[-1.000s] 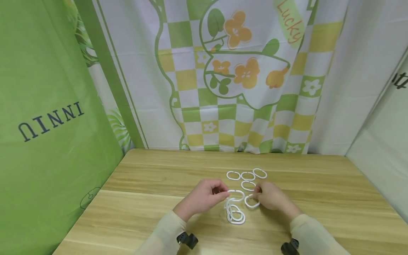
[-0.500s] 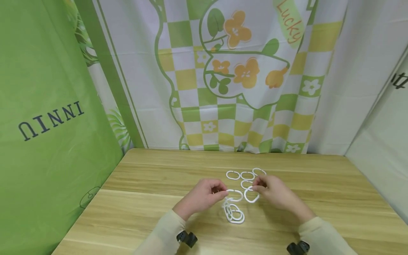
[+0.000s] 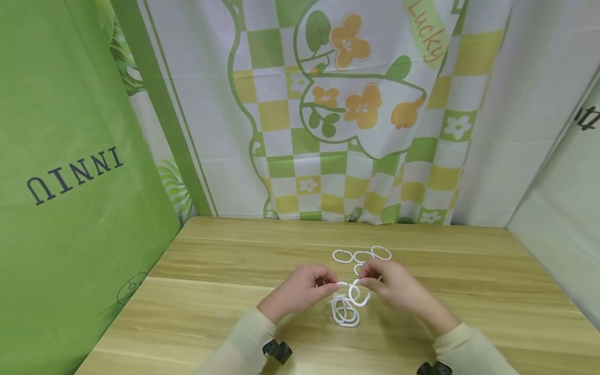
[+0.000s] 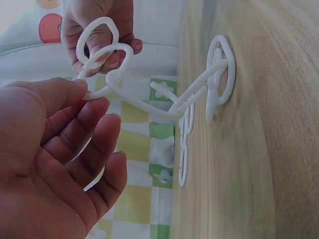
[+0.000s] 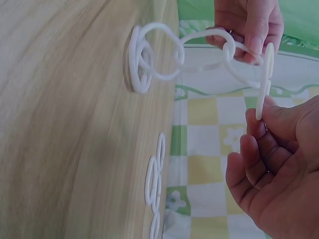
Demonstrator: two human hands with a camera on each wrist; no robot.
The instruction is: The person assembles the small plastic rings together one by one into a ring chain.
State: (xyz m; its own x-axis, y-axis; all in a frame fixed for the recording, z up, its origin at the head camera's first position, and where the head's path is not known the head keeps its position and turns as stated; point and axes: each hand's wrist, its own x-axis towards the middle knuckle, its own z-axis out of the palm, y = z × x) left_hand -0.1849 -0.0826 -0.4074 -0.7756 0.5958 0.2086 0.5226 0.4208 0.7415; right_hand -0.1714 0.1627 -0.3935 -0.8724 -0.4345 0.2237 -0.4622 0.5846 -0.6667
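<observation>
My left hand [image 3: 300, 289] pinches the top white link of a chain between thumb and fingertips. The linked rings [image 4: 149, 107] hang down from it in the left wrist view, and the lower ones lie piled on the table [image 3: 211, 307]. My right hand [image 3: 398, 289] pinches a separate-looking white oval ring [image 5: 263, 92] with a small gap in its side, thumb against index finger. This ring meets the left hand's link in the head view; whether the two are joined I cannot tell.
Behind the hands lie several loose white rings [image 3: 342, 256], one partly hidden by my right hand. A patterned curtain [image 3: 328, 172] hangs at the table's back edge, and a green cloth [image 3: 70, 234] stands along the left side.
My right hand has moved left with its ring, up to the link in my left hand. The left hand has stayed nearly in place.
</observation>
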